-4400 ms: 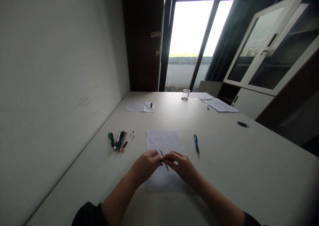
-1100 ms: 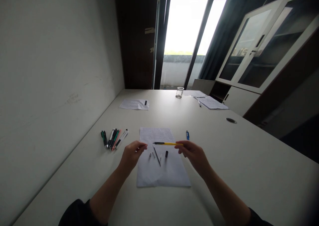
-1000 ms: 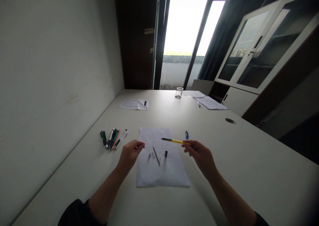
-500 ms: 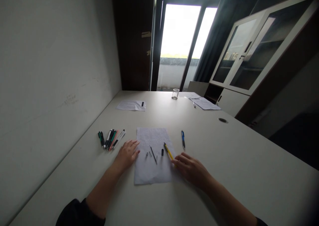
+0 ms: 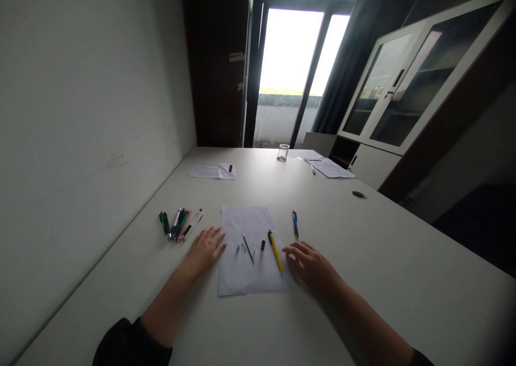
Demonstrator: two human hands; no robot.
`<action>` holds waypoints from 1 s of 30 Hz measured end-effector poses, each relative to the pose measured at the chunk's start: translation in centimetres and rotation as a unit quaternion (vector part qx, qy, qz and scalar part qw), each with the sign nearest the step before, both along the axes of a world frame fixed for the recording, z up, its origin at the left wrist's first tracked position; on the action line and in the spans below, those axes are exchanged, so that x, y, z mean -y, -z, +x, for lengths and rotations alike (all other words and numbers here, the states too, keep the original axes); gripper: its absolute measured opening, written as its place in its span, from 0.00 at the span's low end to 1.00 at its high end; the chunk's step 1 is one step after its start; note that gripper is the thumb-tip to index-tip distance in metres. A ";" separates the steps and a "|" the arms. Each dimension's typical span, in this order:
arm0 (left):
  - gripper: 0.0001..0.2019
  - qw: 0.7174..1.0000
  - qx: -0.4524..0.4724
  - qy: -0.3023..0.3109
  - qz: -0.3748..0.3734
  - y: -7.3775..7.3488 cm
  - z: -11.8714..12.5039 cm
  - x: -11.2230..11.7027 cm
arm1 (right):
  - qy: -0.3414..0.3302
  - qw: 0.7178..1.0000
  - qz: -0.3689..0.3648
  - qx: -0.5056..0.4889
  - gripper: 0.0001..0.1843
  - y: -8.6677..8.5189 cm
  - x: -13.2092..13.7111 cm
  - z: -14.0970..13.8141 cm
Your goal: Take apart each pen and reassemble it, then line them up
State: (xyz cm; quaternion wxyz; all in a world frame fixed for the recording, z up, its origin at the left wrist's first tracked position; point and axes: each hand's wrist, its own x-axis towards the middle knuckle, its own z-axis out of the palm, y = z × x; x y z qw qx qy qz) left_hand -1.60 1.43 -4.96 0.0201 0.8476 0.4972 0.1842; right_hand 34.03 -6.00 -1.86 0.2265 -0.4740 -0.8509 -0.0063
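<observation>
Your left grip (image 5: pixel 205 248) lies spread, your right grip (image 5: pixel 309 261) loosely open, both empty; the yellow pen (image 5: pixel 276 250) should be light, stiff, apt to roll: pinch it mid-barrel.

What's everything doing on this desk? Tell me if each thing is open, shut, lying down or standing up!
Left hand: spread, holding nothing
Right hand: fingers bent, holding nothing
Yellow pen body: lying on the sheet
Thin dark rod: lying loose
Sheet: flat
Blue pen: lying down
Pen bunch: lying down
Glass: upright
Glass cabinet doors: shut
</observation>
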 end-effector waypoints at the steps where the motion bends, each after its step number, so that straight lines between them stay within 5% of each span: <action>1: 0.19 1.000 0.000 0.000 0.000 0.0 0.0 0.0 | 0.003 1.000 0.000 0.000 0.14 0.1 -0.1 0.1; 30: 0.18 1.000 0.013 0.007 0.000 0.0 0.1 -0.1 | 0.003 1.000 0.010 0.025 0.16 -0.2 0.0 -0.2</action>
